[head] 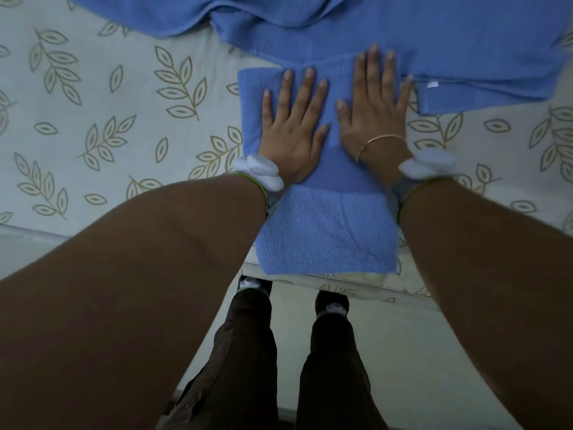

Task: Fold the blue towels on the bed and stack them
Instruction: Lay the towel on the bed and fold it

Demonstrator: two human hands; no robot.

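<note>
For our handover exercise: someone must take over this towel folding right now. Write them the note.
Left hand and right hand: both flat, fingers straight, pressing the folded towel at the bed's near edge.
Unfolded blue towels lie rumpled just beyond, one edge at the right fingertips.
Done: one towel folded, being smoothed.
Left: fold the rest, stack them.

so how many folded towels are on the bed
1: the folded towel lies at the bed's near edge, under both hands. Behind it is unfolded blue cloth, bunched so I cannot tell how many towels it holds.
</note>
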